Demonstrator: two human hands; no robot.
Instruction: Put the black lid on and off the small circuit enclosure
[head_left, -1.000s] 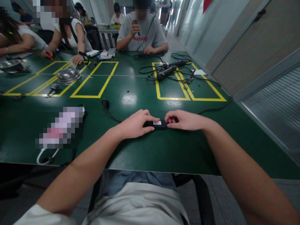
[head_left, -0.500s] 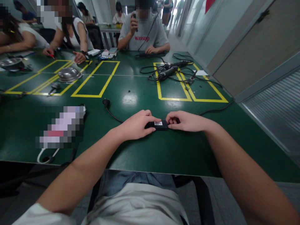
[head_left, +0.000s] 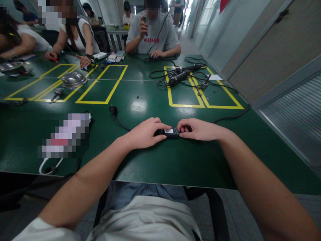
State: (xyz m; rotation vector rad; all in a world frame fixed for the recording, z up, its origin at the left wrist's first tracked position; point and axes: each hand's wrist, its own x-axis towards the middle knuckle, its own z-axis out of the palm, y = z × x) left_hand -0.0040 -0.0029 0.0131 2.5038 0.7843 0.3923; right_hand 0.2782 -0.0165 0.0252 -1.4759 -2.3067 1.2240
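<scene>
- Green tabletop (head_left: 170,164) is spreading out before us, with yellow tape (head_left: 188,106) marking off rectangles on it and a co-worker (head_left: 155,33) sitting across.
- Our black box (head_left: 173,134) is lying on that surface, between our left hand (head_left: 144,134) and right hand (head_left: 198,130), its white label (head_left: 168,131) facing up.
- With the left we are clamping the box, thumb at its near side and a finger over its top; we are judging this a sound hold, since it is leaving the right end reachable.
- With the right we are curling our fingertips in at that end; whether they are pinching the box or a cord there, we cannot tell.
- For good control, we should be pressing lightly, letting the table bear the weight and avoiding any twist.
- Leftward, a cord (head_left: 120,124) is running to a plug (head_left: 113,109); rightward, a cable (head_left: 229,118) is trailing away. We should be leaving both slack.
</scene>
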